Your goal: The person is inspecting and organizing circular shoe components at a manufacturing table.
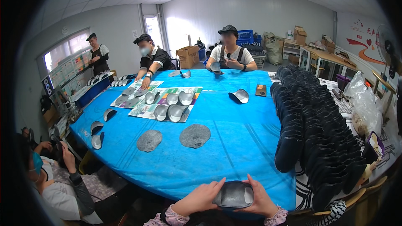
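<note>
Close to me at the table's near edge, a curved grey shell-like piece [235,194] with a dark rim is held between both hands. My left hand [203,196] grips its left end, fingers on the upper edge. On the opposite end, my right hand [261,197] closes round it, thumb and fingers at the rim. The inner hollow faces up toward me. Beyond my hands, two flat grey felt-like ovals, one [195,136] nearer the middle and another [149,140] to its left, lie on the blue table cover [234,155].
Long stacked rows of black curved pieces [310,129] fill the right side. Several grey shells [172,98] rest on printed sheets [138,113]; one shell [239,96] lies apart near a dark phone-like box [261,90]. Co-workers sit across and at left, one hand [145,83] reaching over the sheets.
</note>
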`<state>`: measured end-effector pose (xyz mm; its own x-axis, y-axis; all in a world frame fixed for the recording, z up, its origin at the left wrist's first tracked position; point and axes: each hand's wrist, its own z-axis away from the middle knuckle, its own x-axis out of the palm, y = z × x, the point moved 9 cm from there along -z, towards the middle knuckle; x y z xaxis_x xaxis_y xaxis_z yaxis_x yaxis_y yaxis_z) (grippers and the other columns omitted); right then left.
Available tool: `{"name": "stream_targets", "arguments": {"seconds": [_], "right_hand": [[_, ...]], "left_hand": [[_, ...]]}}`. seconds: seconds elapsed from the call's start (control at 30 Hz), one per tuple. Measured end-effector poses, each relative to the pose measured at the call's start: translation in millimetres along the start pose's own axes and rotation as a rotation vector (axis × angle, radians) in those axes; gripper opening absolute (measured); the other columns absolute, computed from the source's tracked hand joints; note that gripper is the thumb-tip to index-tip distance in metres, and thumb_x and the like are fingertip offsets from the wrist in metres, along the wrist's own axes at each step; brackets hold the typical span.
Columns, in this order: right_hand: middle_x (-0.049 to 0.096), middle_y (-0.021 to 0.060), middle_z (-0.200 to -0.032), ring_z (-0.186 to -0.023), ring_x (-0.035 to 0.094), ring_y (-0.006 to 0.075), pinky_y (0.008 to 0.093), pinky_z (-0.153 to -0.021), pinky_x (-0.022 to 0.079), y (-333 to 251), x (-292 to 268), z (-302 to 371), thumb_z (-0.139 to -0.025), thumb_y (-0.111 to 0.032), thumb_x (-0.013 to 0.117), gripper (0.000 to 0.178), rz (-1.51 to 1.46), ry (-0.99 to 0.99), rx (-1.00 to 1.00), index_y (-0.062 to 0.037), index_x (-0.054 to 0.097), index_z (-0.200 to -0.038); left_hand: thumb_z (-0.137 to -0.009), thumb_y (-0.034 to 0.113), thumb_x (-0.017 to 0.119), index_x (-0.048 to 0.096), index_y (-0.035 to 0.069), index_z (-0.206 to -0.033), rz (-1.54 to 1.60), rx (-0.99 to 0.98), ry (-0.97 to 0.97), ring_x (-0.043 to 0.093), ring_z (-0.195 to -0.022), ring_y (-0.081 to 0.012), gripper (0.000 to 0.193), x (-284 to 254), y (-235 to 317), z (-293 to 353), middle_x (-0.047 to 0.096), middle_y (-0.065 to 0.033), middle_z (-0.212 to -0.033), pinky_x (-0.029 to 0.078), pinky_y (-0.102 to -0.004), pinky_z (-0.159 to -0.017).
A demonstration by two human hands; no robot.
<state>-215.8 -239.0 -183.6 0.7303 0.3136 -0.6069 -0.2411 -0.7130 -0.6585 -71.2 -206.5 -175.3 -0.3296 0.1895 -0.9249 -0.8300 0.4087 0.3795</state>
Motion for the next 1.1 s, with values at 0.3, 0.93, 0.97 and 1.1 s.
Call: {"name": "stream_targets", "arguments": {"seconds": [0.3, 0.93, 0.97, 1.1], "right_hand": [[0.053, 0.0153, -0.121, -0.109, 0.052, 0.0314, 0.0401, -0.093, 0.040, -9.6, -0.8, -5.6, -0.056, -0.044, 0.087, 0.118, 0.043, 0.016, -0.050, 0.0017, 0.021, -0.143], [0.041, 0.0208, -0.131, -0.118, 0.046, 0.0321, 0.0413, -0.099, 0.037, 21.4, 10.2, 6.9, -0.045, -0.042, 0.092, 0.135, -0.217, -0.045, 0.082, 0.0011, 0.012, -0.145], [0.041, 0.0208, -0.131, -0.118, 0.046, 0.0321, 0.0413, -0.099, 0.037, 16.7, 9.5, 4.9, -0.045, -0.042, 0.092, 0.135, -0.220, -0.056, 0.083, 0.0011, 0.012, -0.145], [0.045, 0.0186, -0.123, -0.111, 0.049, 0.0318, 0.0415, -0.095, 0.040, 9.1, 10.3, 3.1, -0.046, -0.041, 0.092, 0.131, -0.056, -0.024, 0.048, 0.0030, 0.016, -0.143]], "left_hand": [[-0.066, 0.022, 0.077, 0.023, -0.005, -0.140, -0.025, -0.012, -0.026, 0.055, -0.095, -0.0384, 0.095, 3.1, -5.4, 2.5, 0.050, -0.0217, -0.115, 0.046, -0.0418, -0.078], [-0.060, 0.045, 0.080, 0.039, -0.001, -0.128, 0.126, 0.016, 0.136, 0.057, -0.088, -0.0370, 0.092, 4.4, -10.9, -1.0, 0.050, -0.0169, -0.110, 0.047, -0.0428, -0.073], [-0.061, 0.044, 0.080, 0.039, -0.001, -0.129, 0.142, 0.001, 0.131, 0.057, -0.090, -0.0371, 0.091, 4.9, -12.3, -0.7, 0.050, -0.0170, -0.111, 0.047, -0.0428, -0.074], [-0.064, 0.041, 0.079, 0.035, 0.001, -0.134, 0.227, 0.036, 0.175, 0.056, -0.095, -0.0374, 0.092, 4.4, -12.1, 1.3, 0.050, -0.0174, -0.113, 0.047, -0.0429, -0.077]]}}
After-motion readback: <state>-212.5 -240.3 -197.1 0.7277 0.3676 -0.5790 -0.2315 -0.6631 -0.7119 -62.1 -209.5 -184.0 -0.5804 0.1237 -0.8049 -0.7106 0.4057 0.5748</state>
